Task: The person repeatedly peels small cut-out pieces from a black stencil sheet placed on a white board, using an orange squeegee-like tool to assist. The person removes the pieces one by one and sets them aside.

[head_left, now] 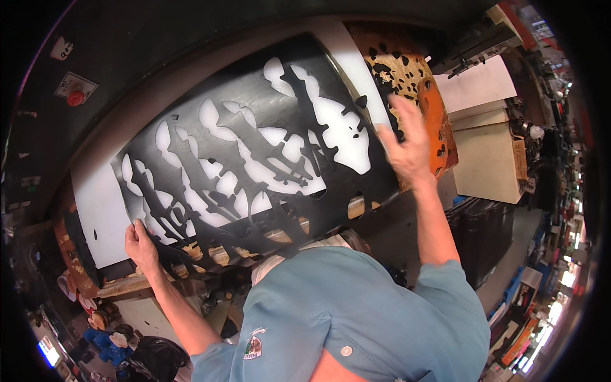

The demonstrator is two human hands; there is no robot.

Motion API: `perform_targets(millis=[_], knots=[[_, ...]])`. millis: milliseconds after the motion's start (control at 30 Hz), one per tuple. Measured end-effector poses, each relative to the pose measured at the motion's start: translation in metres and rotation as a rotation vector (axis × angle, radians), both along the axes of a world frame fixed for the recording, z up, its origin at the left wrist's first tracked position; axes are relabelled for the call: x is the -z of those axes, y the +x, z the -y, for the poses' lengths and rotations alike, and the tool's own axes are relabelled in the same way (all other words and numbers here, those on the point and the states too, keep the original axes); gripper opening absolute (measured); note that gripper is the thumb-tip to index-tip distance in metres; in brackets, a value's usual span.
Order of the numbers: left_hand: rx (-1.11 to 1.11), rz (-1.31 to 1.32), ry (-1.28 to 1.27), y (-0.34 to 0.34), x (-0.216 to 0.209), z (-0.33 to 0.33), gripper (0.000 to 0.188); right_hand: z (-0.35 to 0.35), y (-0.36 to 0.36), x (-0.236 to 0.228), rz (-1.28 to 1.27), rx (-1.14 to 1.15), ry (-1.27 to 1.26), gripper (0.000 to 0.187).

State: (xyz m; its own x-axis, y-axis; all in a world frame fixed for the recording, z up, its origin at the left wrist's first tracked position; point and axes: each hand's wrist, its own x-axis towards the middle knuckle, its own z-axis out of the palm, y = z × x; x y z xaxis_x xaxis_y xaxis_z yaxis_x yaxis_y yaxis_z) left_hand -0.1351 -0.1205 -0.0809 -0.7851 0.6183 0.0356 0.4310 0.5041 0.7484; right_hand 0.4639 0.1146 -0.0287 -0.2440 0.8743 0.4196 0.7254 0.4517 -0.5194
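Note:
A large black sheet [254, 86] full of curved cut-out holes lies tilted across a white board [98, 216], whose surface shows through the holes. Its lower edge hangs over the front of the bench toward my body. My left hand [141, 247] pinches the sheet's lower left edge between thumb and fingers. Just past the right edge of the sheet, my right hand [409, 143] is raised with its fingers apart and slightly blurred, holding nothing.
Right of the sheet, an orange curved flat piece [434, 114] lies near small black scraps [407, 70] on a worn tan board. Pale boxes [487, 153] stand farther right. A dark machine body with a red button [76, 97] overhangs the far side.

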Motion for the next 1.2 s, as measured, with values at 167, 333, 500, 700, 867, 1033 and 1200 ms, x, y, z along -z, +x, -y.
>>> perform_targets(millis=[167,333,500,700,867,1033,1200], knots=[[-0.040,0.023,0.061,-0.001,-0.007,0.023,0.036,-0.028,-0.060,0.030,0.435,-0.233,-0.056,0.066],[-0.070,0.273,0.121,0.008,-0.007,0.069,0.029,-0.005,-0.023,0.048,0.403,-0.136,-0.071,0.056],[0.080,0.346,0.132,0.021,-0.019,0.087,0.026,-0.004,-0.020,0.022,0.372,-0.109,0.037,0.036],[0.041,0.239,-0.099,0.003,-0.047,0.030,0.042,-0.091,-0.084,0.002,0.232,0.039,-0.183,0.066],[-0.016,0.039,-0.070,-0.022,-0.031,-0.049,0.046,-0.105,-0.128,-0.010,0.348,0.125,-0.417,0.078],[0.102,-0.038,-0.095,0.012,-0.030,-0.042,0.038,-0.070,-0.125,-0.004,0.169,0.030,-0.445,0.058],[0.160,0.060,-0.168,0.066,-0.050,0.019,0.035,-0.003,-0.101,0.001,0.232,-0.118,-0.477,0.045]])
